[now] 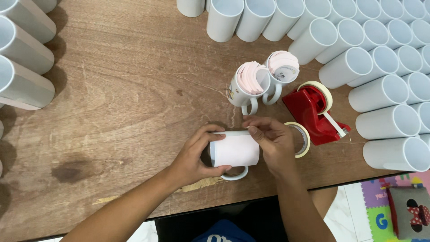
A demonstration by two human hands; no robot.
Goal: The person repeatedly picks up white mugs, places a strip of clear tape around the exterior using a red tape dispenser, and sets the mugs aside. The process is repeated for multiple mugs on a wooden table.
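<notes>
Left hand (pixel 192 154): fingers curled, thumb at the near side, closed around the left end of a white mug (pixel 233 152) lying on its side. Mug sits on the worktop (pixel 112 112) close to the near edge, handle pointing toward the person.

Right hand (pixel 273 141): fingers together and bent, thumb and fingertips pressing on the right end and top edge of a white paper sheet (pixel 236 150) wrapped round the mug body. Sheet covers most of the mug; only a strip at the left rim and the handle show.

Just beside the right hand, partly hidden behind it: a roll of pale tape (pixel 304 139) lying on the worktop. Touching or very near it, a red tape dispenser (pixel 311 112) carrying a second roll, a loose strip hanging off its cutter end.

Beyond the hands, well clear of them: two upright mugs (pixel 257 85) with printed sides, handles toward the person. Each is stuffed with a stack of pinkish paper sheets (pixel 251 77) standing on edge.

Far and right sides of the worktop: many plain white mugs (pixel 380 62) in close rows, touching one another, insides not visible. More of the same at the left edge (pixel 22 67).

Below the worktop edge at right: coloured foam floor mat (pixel 380 206) and a small cushion (pixel 410 210).
</notes>
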